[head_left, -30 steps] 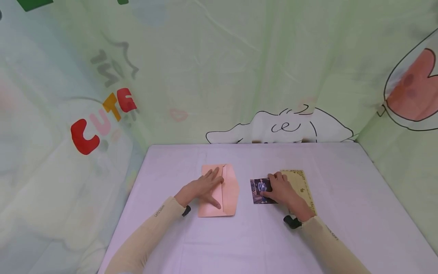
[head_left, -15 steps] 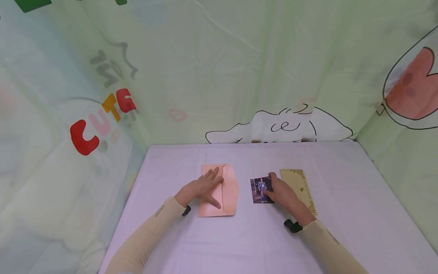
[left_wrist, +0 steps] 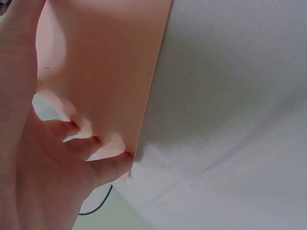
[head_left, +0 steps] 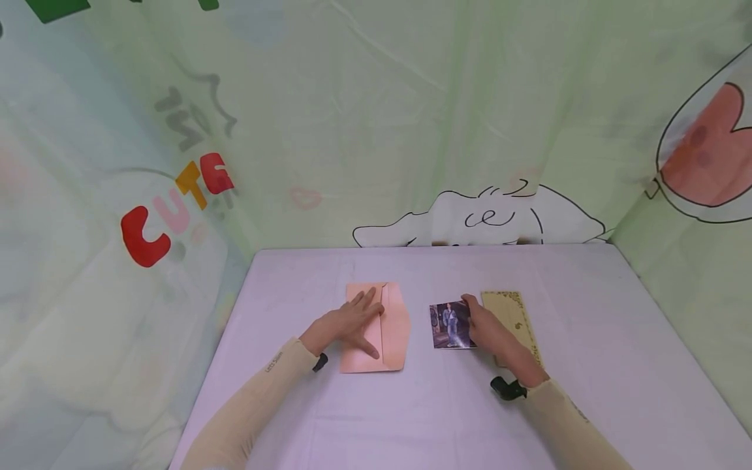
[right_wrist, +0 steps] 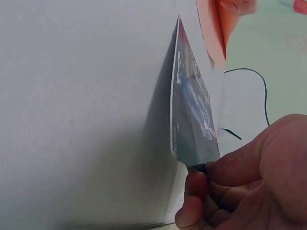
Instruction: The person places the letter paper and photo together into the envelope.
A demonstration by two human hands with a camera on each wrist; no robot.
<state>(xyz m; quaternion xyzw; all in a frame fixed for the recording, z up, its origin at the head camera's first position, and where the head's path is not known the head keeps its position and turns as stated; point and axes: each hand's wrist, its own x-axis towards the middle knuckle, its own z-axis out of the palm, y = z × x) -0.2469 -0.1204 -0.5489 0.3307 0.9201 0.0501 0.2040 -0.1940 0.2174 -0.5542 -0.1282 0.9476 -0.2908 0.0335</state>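
A pink envelope point(head_left: 392, 333) lies on the lavender table point(head_left: 587, 307), its flap open to the right. My left hand point(head_left: 360, 321) rests flat on it with fingers spread; in the left wrist view the fingertips point(left_wrist: 108, 165) press the envelope point(left_wrist: 105, 72) near its edge. To the right lies a small photo point(head_left: 450, 325) of a standing figure. My right hand point(head_left: 473, 326) pinches its right edge. The right wrist view shows the photo point(right_wrist: 192, 110) tilted up off the cloth, held between thumb and fingers point(right_wrist: 211, 191).
A yellow card with an ornate border point(head_left: 518, 321) lies just right of my right hand, partly under the wrist. Green printed curtains close in the table at the back and both sides. The pink envelope point(right_wrist: 221, 33) shows beyond the photo in the right wrist view.
My right hand has slid rightward off the photo's face to its right edge, uncovering more of the picture. The left hand and envelope have stayed put.
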